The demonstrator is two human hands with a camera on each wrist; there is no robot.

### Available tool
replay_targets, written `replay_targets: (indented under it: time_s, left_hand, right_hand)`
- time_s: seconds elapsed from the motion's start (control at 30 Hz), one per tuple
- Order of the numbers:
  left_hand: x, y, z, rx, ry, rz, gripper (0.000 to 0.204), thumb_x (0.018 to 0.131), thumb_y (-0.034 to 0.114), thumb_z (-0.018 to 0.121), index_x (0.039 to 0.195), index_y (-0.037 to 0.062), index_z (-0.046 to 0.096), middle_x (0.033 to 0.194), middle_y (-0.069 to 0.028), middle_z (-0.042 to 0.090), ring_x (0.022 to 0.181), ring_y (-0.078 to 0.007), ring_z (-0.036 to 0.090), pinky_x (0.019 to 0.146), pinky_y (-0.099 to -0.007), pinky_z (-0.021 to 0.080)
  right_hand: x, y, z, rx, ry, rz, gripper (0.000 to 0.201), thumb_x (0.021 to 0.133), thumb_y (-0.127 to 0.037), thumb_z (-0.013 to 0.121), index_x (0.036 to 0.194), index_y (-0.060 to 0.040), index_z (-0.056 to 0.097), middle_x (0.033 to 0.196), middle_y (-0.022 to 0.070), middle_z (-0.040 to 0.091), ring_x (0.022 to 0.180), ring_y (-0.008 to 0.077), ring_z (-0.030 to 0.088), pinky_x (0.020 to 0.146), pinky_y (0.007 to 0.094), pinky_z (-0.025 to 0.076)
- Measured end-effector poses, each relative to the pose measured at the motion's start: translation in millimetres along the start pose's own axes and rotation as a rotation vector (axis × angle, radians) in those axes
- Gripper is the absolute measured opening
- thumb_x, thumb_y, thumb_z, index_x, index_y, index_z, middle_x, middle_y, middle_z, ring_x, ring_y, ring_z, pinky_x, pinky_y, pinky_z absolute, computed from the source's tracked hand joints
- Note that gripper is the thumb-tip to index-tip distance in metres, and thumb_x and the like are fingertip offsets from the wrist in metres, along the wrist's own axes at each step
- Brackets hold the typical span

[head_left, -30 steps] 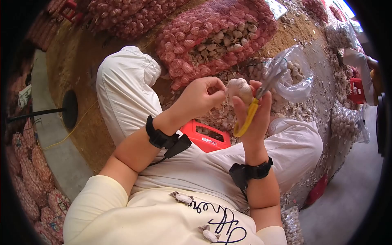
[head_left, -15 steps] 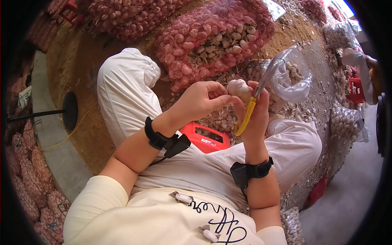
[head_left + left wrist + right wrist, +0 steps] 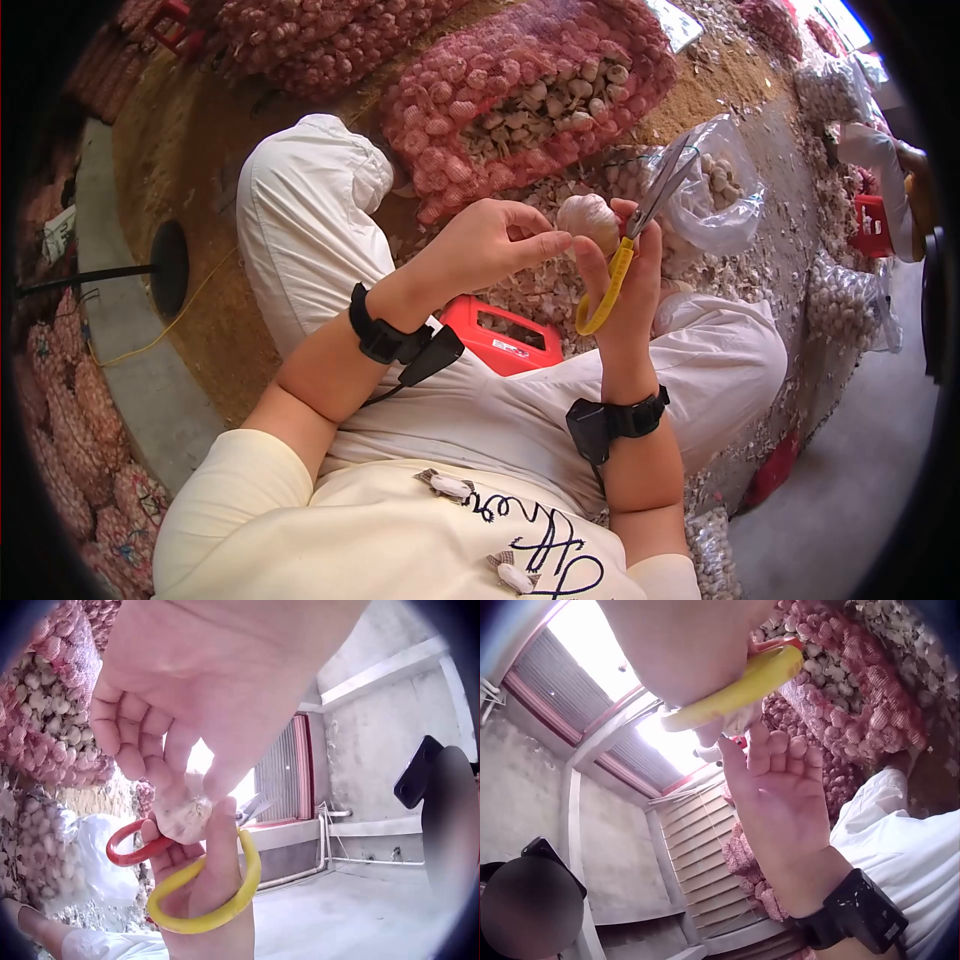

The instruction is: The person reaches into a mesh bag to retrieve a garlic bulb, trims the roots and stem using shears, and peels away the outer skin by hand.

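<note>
- Nearest are the seated person's cream shirt [image 3: 380, 545] and pale trousers [image 3: 470, 430], the legs folded out to left and right.
- Between the legs stands a red plastic piece [image 3: 485, 345] with a slot through it.
- The right hand [image 3: 641, 290] is raised above the right leg; its grip pinches a garlic bulb [image 3: 588, 216] between thumb and fingers.
- That hand also carries scissors [image 3: 624, 258], one handle loop yellow, the other red; the blades point far and right.
- The left hand [image 3: 478, 243] comes in from the left, its grip pinching the bulb's side with thumb and forefinger, the other fingers curled.
- Beyond the hands, loose peelings [image 3: 520, 283] litter the floor.
- Farther, to the right, sits a clear plastic bag [image 3: 722, 232] with bulbs inside.
- Farther still, near the middle, lies a red mesh sack [image 3: 430, 130], open on top, garlic showing.
- More filled sacks [image 3: 310, 45] lie at the far left.
</note>
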State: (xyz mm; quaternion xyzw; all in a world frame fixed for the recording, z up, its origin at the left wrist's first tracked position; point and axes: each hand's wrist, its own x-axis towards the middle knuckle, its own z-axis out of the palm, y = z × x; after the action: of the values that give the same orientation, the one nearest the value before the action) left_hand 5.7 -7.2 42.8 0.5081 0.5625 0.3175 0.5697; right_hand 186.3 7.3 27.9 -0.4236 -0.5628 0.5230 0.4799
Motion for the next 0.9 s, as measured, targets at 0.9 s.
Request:
replay_targets:
  time_s: [0.9]
  left_hand:
    - [0,-2,-3,0.141,0.178,0.135,0.032,0.088,0.032,0.070,0.093,-0.0001,0.068,0.084,-0.0048,0.064,0.078,-0.0118,0.060,0.070,-0.0250,0.047]
  right_hand:
    - [3,1,-5,0.133,0.037,0.114,0.046,0.087,-0.021,0.072,0.122,-0.0049,0.048,0.096,0.0027,0.060,0.087,0.0119,0.060,0.076,0.0230,0.048]
